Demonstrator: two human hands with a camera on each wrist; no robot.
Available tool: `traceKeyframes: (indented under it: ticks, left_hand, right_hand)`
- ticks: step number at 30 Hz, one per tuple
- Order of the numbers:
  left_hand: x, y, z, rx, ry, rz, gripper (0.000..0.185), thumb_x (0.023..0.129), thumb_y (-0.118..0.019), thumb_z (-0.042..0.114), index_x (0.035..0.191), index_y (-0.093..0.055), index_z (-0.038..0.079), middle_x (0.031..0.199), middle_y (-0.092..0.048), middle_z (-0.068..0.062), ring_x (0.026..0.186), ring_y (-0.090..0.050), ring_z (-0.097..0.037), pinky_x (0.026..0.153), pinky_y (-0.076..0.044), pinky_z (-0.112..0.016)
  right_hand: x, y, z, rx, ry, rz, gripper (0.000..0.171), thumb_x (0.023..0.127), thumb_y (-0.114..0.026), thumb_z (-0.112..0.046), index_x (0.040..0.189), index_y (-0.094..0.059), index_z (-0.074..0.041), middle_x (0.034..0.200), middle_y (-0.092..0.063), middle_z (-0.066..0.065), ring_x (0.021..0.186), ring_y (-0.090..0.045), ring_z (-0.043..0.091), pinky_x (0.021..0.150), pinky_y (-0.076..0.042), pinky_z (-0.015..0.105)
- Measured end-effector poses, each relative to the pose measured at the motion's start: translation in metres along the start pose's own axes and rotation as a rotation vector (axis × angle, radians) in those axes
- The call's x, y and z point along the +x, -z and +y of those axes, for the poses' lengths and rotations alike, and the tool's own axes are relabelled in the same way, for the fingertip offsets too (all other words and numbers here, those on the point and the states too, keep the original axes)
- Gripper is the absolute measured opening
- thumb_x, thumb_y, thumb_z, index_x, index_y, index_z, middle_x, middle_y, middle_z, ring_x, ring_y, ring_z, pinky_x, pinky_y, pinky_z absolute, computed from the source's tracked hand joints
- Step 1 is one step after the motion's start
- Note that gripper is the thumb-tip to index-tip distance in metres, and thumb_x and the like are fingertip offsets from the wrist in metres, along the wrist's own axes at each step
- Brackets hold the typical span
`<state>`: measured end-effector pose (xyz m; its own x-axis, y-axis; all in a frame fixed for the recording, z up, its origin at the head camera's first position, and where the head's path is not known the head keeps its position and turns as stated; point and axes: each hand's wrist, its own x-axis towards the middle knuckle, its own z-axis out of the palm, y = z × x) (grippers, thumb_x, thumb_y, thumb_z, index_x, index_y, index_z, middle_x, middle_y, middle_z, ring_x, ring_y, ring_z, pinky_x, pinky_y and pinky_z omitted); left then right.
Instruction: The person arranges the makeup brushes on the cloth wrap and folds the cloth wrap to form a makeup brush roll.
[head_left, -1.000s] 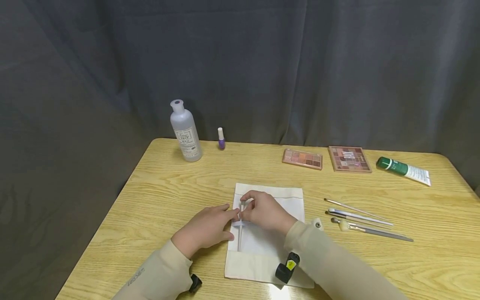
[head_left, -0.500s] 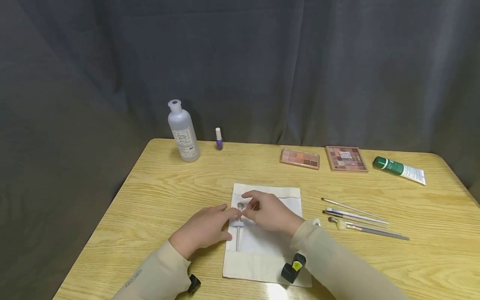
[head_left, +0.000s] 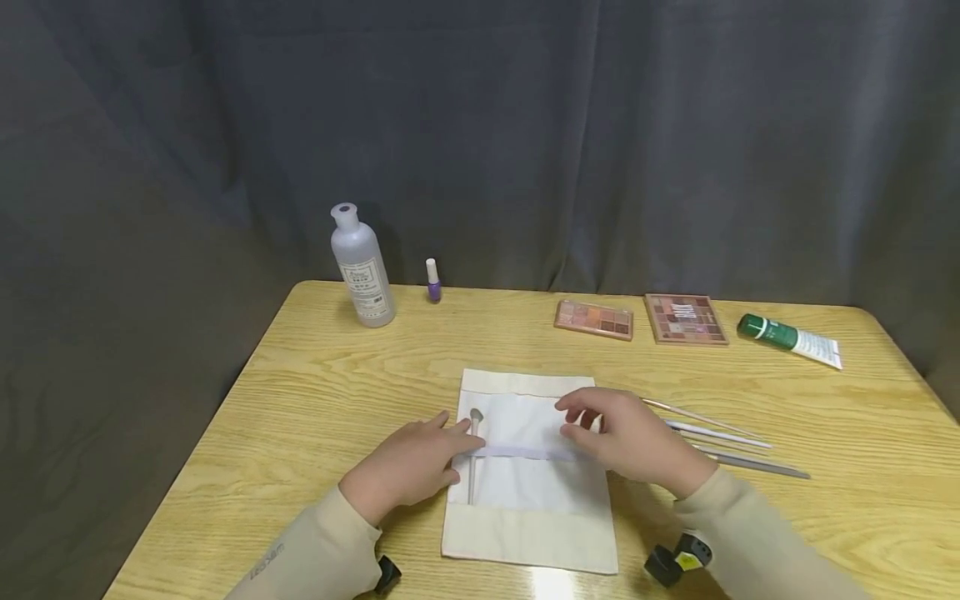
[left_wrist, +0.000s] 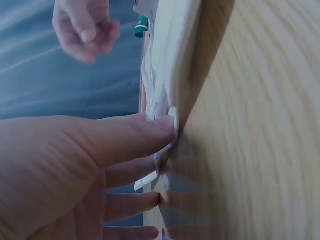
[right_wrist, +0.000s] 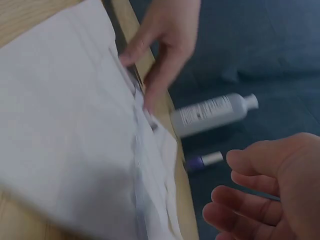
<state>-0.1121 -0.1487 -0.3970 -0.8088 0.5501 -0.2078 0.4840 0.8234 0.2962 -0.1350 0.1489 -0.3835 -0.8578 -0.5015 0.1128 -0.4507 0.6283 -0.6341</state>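
- One brush (head_left: 471,483) is laid along the left side of the cloth (head_left: 528,537).
- One left hand (head_left: 408,465) is rested, fingers extended, on the cloth's left edge.
- One right hand (head_left: 630,435) is held above its right edge, fingers loosely parted.
- At least four loose brushes (head_left: 757,464) are laid right of it.
- Two palettes (head_left: 593,320), two bottles (head_left: 363,275) and one tube (head_left: 780,335) are set beyond it.

Your right hand (head_left: 630,437) has room to slide over the cloth (head_left: 528,533). Your left hand (head_left: 408,467) blocks its left edge, and brushes (head_left: 765,466) lie close on the right.
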Motion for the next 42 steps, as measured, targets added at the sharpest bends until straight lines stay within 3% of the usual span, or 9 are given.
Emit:
traceKeyframes:
  ticks: [7,11,16,23,28,35,42]
  left_hand:
    - [-0.001,-0.002,0.003,-0.066,0.028,0.016,0.039,0.1,-0.062,0.026,0.137,-0.063,0.017,0.152,-0.048,-0.013,0.141,-0.039,-0.045,0.111,-0.036,-0.06]
    - [0.002,-0.004,0.004,0.01,-0.016,0.084,0.041,0.097,-0.066,0.035,0.132,-0.066,0.014,0.15,-0.05,-0.015,0.138,-0.043,-0.046,0.109,-0.039,-0.058]
    - [0.009,-0.007,0.006,0.068,-0.091,0.156,0.039,0.093,-0.072,0.03,0.127,-0.068,0.011,0.149,-0.052,-0.01,0.14,-0.043,-0.038,0.113,-0.037,-0.052]
    - [0.012,-0.007,0.01,0.083,-0.152,0.125,0.033,0.092,-0.073,0.024,0.121,-0.07,0.009,0.145,-0.056,-0.009,0.139,-0.046,-0.032,0.115,-0.037,-0.048]
    - [0.015,-0.008,0.011,0.083,-0.152,0.105,0.031,0.093,-0.072,0.022,0.121,-0.07,0.009,0.143,-0.058,-0.009,0.138,-0.047,-0.032,0.115,-0.036,-0.045]
    - [0.016,-0.008,0.014,0.062,-0.113,0.059,0.04,0.095,-0.07,0.022,0.132,-0.065,0.007,0.146,-0.055,-0.007,0.142,-0.042,-0.031,0.116,-0.035,-0.046]
    - [0.018,-0.009,0.016,0.036,-0.117,0.074,0.036,0.094,-0.071,0.019,0.128,-0.067,0.007,0.143,-0.056,-0.008,0.139,-0.044,-0.03,0.113,-0.039,-0.045]
  right_hand:
    - [-0.037,0.029,0.023,-0.091,-0.042,0.054,0.023,0.093,-0.072,-0.014,0.115,-0.072,-0.01,0.1,-0.07,-0.005,0.081,-0.059,0.005,0.064,-0.05,0.026]
    - [-0.053,0.041,0.037,-0.159,-0.083,0.086,0.021,0.091,-0.075,-0.015,0.111,-0.074,-0.011,0.098,-0.07,-0.005,0.08,-0.058,0.006,0.062,-0.048,0.026]
    - [-0.068,0.047,0.052,-0.258,-0.122,0.092,0.013,0.088,-0.077,-0.01,0.1,-0.077,-0.014,0.092,-0.069,-0.007,0.079,-0.059,0.008,0.063,-0.05,0.028]
    - [-0.084,0.047,0.068,-0.311,-0.14,0.035,0.02,0.084,-0.079,-0.008,0.104,-0.076,-0.011,0.091,-0.068,-0.008,0.079,-0.061,0.006,0.065,-0.054,0.028]
    - [-0.089,0.044,0.073,-0.332,-0.128,0.021,0.023,0.083,-0.08,-0.006,0.104,-0.075,-0.014,0.096,-0.067,-0.009,0.086,-0.063,0.008,0.071,-0.056,0.032]
    - [-0.092,0.04,0.078,-0.359,-0.091,0.035,0.023,0.081,-0.081,-0.005,0.099,-0.075,-0.017,0.094,-0.065,-0.011,0.079,-0.055,0.003,0.066,-0.053,0.028]
    - [-0.091,0.039,0.08,-0.383,-0.071,0.043,0.023,0.081,-0.081,-0.004,0.096,-0.073,-0.02,0.09,-0.061,-0.014,0.079,-0.055,0.004,0.067,-0.053,0.03]
